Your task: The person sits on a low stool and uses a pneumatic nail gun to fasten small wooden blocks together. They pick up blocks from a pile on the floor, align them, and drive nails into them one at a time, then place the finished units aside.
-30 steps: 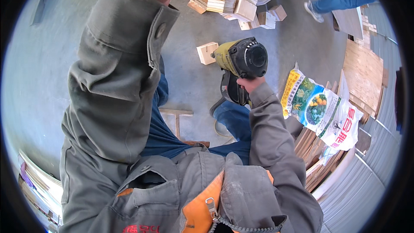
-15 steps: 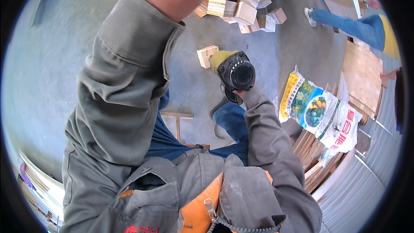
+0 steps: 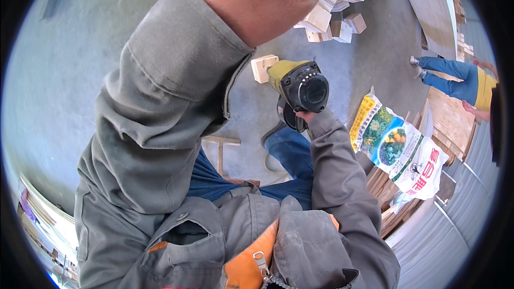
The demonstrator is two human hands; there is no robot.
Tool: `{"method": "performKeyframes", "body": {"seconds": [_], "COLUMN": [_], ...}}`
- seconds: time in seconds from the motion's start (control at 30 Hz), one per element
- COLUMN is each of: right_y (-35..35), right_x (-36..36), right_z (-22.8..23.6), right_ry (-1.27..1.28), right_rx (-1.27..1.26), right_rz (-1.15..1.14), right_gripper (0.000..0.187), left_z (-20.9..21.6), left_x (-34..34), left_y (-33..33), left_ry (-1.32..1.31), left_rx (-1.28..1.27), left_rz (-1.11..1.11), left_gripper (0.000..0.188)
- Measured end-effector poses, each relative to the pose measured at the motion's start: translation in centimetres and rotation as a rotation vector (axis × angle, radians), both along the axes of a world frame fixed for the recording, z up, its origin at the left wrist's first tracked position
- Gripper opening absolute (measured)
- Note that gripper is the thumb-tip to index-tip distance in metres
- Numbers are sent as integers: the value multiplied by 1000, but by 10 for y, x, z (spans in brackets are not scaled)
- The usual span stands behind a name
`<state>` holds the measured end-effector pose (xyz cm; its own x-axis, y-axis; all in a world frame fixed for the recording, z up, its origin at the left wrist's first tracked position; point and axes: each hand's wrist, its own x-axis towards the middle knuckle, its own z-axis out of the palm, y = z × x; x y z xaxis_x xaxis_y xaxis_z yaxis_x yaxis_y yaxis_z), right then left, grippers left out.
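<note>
The bare left hand has swung rightward within the last second, so it now hides part of the heap of pale wooden blocks; I cannot tell whether its fingers pinch anything. A pale square wooden block lies on the smooth grey floor at the nose of a yellow-and-black power tool, its handle wrapped by the bare right hand, with a colourful plastic sack and a yellow-topped person farther right.
</note>
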<state>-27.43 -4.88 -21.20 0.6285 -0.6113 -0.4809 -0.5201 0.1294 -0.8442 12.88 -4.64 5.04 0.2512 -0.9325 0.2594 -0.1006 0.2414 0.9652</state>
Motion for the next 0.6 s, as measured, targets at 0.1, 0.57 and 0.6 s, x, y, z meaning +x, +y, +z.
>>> {"method": "performKeyframes", "body": {"seconds": [0.1, 0.57, 0.6], "right_y": [-1, -8, -9], "right_x": [-10, -29, -27], "right_z": [6, 12, 10], "right_ry": [-25, -202, -217], "right_rx": [-1, 57, 61], "right_rz": [-6, 8, 11], "right_gripper": [82, 88, 88], "left_z": [-14, -16, -20], "left_x": [0, 13, 10], "left_y": [-10, -8, -9], "left_ry": [80, 94, 74], "left_rx": [-39, -59, -74], "left_rz": [-50, -76, -46], "left_gripper": [22, 24, 24]}}
